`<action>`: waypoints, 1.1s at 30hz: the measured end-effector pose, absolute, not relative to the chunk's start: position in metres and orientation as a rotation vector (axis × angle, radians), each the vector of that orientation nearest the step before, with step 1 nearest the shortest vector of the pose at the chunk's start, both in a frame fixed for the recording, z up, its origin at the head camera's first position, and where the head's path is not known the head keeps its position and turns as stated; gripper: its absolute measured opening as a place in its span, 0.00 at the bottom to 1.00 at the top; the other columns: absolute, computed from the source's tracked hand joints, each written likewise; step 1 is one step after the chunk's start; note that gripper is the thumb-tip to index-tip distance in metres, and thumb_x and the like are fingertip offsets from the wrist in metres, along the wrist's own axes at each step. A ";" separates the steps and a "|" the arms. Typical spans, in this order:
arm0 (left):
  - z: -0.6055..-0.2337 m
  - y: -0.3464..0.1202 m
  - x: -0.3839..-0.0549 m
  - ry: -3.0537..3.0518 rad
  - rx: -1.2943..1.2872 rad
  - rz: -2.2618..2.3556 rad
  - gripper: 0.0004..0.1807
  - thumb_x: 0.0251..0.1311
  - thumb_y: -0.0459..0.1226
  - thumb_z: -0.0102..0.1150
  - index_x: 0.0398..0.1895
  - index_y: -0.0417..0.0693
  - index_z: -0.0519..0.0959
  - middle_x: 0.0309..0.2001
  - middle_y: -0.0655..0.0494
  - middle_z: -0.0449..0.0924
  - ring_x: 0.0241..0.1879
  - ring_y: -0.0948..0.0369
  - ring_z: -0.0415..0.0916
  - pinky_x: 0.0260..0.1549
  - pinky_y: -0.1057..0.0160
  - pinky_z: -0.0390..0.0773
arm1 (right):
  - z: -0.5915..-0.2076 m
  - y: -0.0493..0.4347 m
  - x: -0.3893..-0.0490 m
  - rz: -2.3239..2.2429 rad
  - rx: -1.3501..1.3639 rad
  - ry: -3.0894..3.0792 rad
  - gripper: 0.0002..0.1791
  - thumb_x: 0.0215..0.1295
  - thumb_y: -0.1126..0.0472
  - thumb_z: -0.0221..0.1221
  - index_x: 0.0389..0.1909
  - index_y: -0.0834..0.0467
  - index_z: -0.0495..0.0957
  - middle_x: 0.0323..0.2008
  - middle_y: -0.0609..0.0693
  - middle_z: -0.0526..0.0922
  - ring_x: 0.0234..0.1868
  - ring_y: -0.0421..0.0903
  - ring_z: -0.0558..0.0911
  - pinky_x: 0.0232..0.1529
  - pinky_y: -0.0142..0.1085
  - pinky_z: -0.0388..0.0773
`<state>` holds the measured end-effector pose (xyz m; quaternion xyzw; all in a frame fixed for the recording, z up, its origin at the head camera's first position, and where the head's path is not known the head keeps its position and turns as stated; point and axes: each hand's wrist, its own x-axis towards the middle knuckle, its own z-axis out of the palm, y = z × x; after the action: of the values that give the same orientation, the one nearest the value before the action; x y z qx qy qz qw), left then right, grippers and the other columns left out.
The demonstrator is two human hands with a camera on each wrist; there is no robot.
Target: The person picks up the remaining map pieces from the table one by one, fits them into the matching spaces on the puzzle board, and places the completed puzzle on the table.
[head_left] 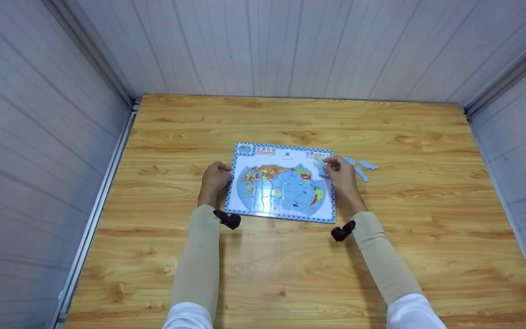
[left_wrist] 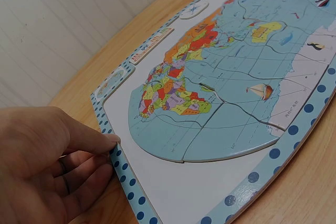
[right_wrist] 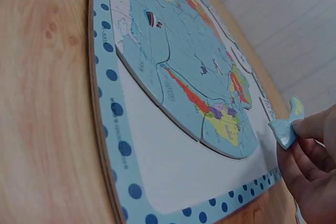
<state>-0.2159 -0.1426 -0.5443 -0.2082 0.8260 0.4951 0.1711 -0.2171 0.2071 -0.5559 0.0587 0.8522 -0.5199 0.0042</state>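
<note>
A world-map jigsaw puzzle board (head_left: 324,217) with a blue dotted border lies flat on the wooden table, most of its map filled with pieces. At its left edge, my left hand (head_left: 215,179) grips the border, thumb on top, as the left wrist view shows. Over the board's upper right, my right hand (head_left: 343,176) pinches a light-blue puzzle piece (right_wrist: 285,130) with a yellow-green patch between thumb and fingers. That piece is tilted and held above the board. The map (right_wrist: 157,61) has an uncovered white gap near its upper right edge.
Several loose blue puzzle pieces (head_left: 368,165) lie on the wooden table (head_left: 281,283) just right of the board, beside my right hand. Pale panel walls (head_left: 267,50) stand behind the table and on both sides.
</note>
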 end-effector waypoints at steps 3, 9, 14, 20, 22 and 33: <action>-0.544 -0.143 -0.216 2.354 -0.579 1.400 0.15 0.60 0.32 0.55 0.51 0.43 0.75 0.48 0.47 0.75 0.47 0.54 0.71 0.47 0.58 0.72 | -0.558 0.205 -0.217 -1.587 0.121 2.713 0.10 0.66 0.65 0.56 0.46 0.62 0.78 0.39 0.55 0.78 0.39 0.45 0.74 0.41 0.32 0.69; -0.544 -0.142 -0.217 2.329 -0.599 1.415 0.14 0.60 0.32 0.54 0.50 0.43 0.74 0.47 0.47 0.75 0.46 0.55 0.71 0.45 0.58 0.73 | -0.559 0.199 -0.217 -1.560 0.096 2.673 0.09 0.68 0.65 0.54 0.47 0.61 0.77 0.41 0.55 0.77 0.42 0.46 0.73 0.45 0.34 0.69; -0.544 -0.142 -0.216 2.345 -0.595 1.412 0.14 0.60 0.32 0.55 0.50 0.43 0.74 0.47 0.47 0.75 0.46 0.55 0.71 0.45 0.58 0.72 | -0.560 0.196 -0.216 -1.553 0.087 2.642 0.10 0.68 0.64 0.54 0.47 0.60 0.76 0.42 0.54 0.77 0.43 0.47 0.73 0.46 0.35 0.70; -0.545 -0.142 -0.216 2.340 -0.594 1.425 0.14 0.60 0.32 0.55 0.49 0.43 0.74 0.47 0.47 0.75 0.46 0.54 0.71 0.47 0.58 0.72 | -0.561 0.195 -0.217 -1.538 0.096 2.627 0.09 0.68 0.64 0.54 0.47 0.60 0.76 0.42 0.55 0.77 0.43 0.47 0.74 0.46 0.37 0.70; -0.545 -0.142 -0.216 2.345 -0.595 1.418 0.14 0.60 0.32 0.55 0.49 0.43 0.74 0.47 0.47 0.75 0.46 0.54 0.71 0.47 0.57 0.72 | -0.560 0.195 -0.216 -1.533 0.093 2.624 0.09 0.69 0.64 0.53 0.47 0.60 0.76 0.42 0.55 0.77 0.43 0.47 0.74 0.46 0.37 0.70; -0.546 -0.142 -0.216 2.367 -0.590 1.421 0.15 0.58 0.31 0.55 0.49 0.43 0.75 0.46 0.47 0.76 0.45 0.54 0.71 0.46 0.58 0.72 | -0.560 0.193 -0.216 -1.445 0.050 2.736 0.10 0.67 0.65 0.55 0.44 0.64 0.80 0.39 0.57 0.81 0.39 0.48 0.77 0.40 0.35 0.72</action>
<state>-0.2161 -0.1424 -0.5461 -0.2065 0.8277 0.4971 0.1586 -0.2163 0.1929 -0.5601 0.0160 0.8839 -0.4667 0.0234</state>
